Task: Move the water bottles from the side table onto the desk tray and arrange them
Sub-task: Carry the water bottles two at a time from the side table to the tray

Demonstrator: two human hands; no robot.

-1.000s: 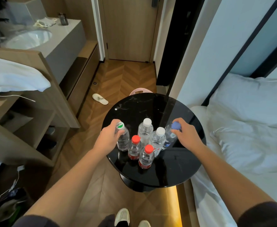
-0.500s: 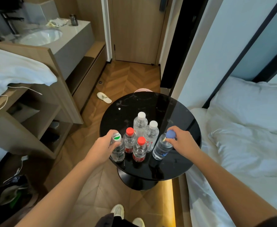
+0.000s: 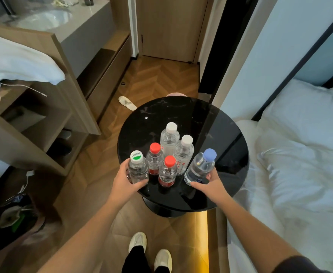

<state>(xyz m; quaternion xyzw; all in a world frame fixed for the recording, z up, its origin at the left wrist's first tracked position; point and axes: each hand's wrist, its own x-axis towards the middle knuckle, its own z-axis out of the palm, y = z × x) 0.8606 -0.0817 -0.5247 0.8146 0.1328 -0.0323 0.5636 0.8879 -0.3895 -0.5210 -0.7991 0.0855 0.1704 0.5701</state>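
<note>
Gripped the green-capped bottle point(image 3: 138, 171) in the left hand point(image 3: 124, 184), with fingers curled round its lower body, upright at the near-left rim of the black side table point(image 3: 152, 119). Found, clustered just beside it, the rear red-capped bottle point(image 3: 154, 160), front red-capped bottle point(image 3: 167, 173), rear white-capped bottle point(image 3: 169, 137) and front white-capped bottle point(image 3: 183, 154), all upright on the table. Clasped the blue-capped bottle point(image 3: 200, 168) near its base in the right hand point(image 3: 212, 187), cap tilted away rightward over the table.

Herringbone wood floor point(image 3: 161, 79), a white-sheeted bed point(image 3: 299, 154) right, wooden shelving point(image 3: 43, 125) left, door point(image 3: 169, 26) ahead.
</note>
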